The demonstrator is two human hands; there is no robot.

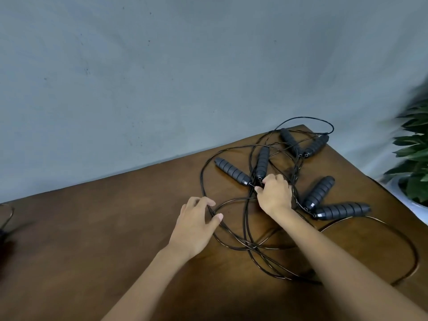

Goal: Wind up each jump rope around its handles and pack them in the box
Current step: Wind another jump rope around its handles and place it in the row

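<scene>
Table (115, 228): black cords (231, 237) tangled in loose loops, six dark ribbed handles (231, 171) lying flat, long axes splayed in different directions. Right hand (275, 193) pinches cord just beside two handle tips. Left hand (196, 223), fingers spread, touches a loop, nearer.

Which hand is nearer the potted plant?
Right. The right hand pinches cords mid-table, closer to the plant at the right edge; the left hand lies farther left.
</scene>
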